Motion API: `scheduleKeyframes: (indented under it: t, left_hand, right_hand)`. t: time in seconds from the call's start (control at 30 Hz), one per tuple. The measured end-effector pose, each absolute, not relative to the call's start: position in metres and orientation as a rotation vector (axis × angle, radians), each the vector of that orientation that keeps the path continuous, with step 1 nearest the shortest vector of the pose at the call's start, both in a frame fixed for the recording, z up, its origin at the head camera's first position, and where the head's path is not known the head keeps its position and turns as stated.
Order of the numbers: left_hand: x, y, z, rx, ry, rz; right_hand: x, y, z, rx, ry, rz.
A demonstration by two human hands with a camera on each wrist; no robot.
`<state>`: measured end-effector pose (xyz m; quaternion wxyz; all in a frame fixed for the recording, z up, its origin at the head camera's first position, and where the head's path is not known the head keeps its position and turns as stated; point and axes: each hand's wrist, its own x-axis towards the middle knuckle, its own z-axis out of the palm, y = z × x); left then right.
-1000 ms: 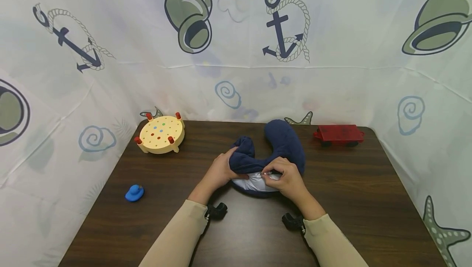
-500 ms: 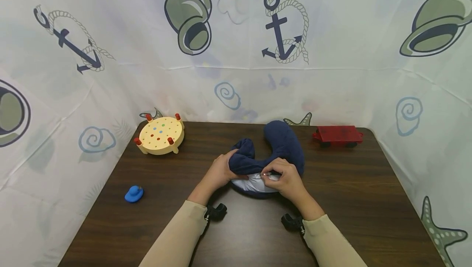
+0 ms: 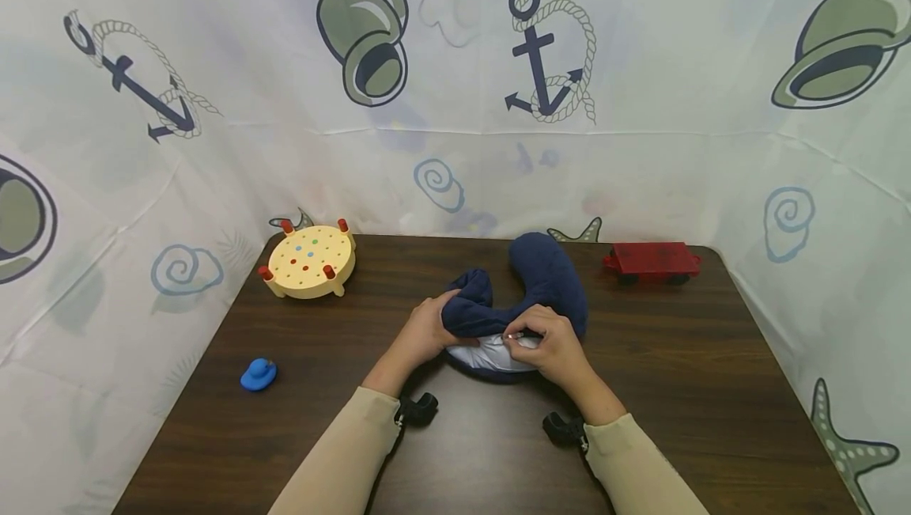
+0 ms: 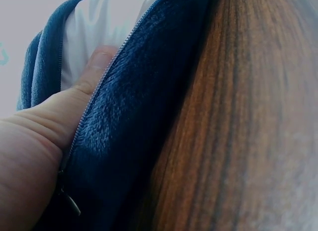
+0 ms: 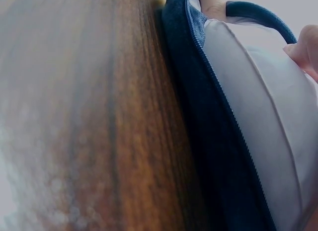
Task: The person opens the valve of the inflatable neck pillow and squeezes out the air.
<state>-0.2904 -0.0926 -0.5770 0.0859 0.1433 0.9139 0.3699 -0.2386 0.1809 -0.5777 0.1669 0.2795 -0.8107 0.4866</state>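
A navy U-shaped neck pillow [image 3: 551,278] lies on the table, its zipped cover open along the near side. White inner fabric [image 3: 485,354] shows through the gap. My left hand [image 3: 427,327] grips the pillow's left part, the thumb tucked inside the opening; in the left wrist view a metal zip pull [image 4: 71,203] hangs beside it. With thumb and forefinger, my right hand [image 3: 551,345] pinches at the opening over the white fabric. A small pale bit shows at those fingertips, too small to identify. The zip teeth [image 5: 223,89] run along the cover's edge in the right wrist view.
A round yellow toy [image 3: 311,258] with red-tipped legs stands at the back left of the dark wooden table [image 3: 342,357]. Nearer on the left sits a blue rubber duck [image 3: 259,373]. A red toy wagon [image 3: 653,261] is at the back right. Printed cloth hangs behind.
The view has shifted very slightly. Both hands keep the same hold on the pillow, and nothing else has visibly moved.
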Motion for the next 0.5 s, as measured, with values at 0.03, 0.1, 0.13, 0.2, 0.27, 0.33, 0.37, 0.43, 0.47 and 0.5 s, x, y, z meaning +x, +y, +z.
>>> scheduleKeyframes:
  t: [0.03,0.1,0.13,0.2,0.27,0.33,0.37,0.43,0.47,0.5]
  left_hand:
    - [-0.2904,-0.0927,-0.577,0.43,2.724,1.107]
    - [-0.2897,-0.093,-0.5765,0.436,2.723,1.114]
    - [-0.2896,-0.0932,-0.5766,0.436,2.722,1.114]
    - [-0.2893,-0.0932,-0.5769,0.435,2.719,1.114]
    - [-0.2891,-0.0934,-0.577,0.434,2.716,1.106]
    - [-0.2893,-0.0931,-0.5771,0.425,2.71,1.104]
    - [-0.2892,-0.0929,-0.5771,0.421,2.707,1.106]
    - [-0.2893,-0.0923,-0.5768,0.407,2.701,1.106]
    - [-0.2894,-0.0919,-0.5768,0.395,2.697,1.108]
    - [-0.2896,-0.0914,-0.5773,0.381,2.693,1.108]
  right_hand:
    - [-0.2386,0.1807,-0.5776,0.796,-2.306,1.385]
    - [-0.2386,0.1803,-0.5775,0.798,-2.302,1.386]
    - [-0.2388,0.1802,-0.5773,0.798,-2.301,1.388]
    - [-0.2388,0.18,-0.577,0.799,-2.301,1.39]
    - [-0.2386,0.1801,-0.5768,0.799,-2.3,1.396]
    - [-0.2387,0.1802,-0.5767,0.797,-2.304,1.401]
    - [-0.2386,0.1803,-0.5766,0.796,-2.305,1.403]
    - [-0.2385,0.1804,-0.5768,0.793,-2.311,1.407]
    - [-0.2384,0.1804,-0.5769,0.79,-2.314,1.411]
    - [-0.2383,0.1805,-0.5771,0.787,-2.319,1.413]
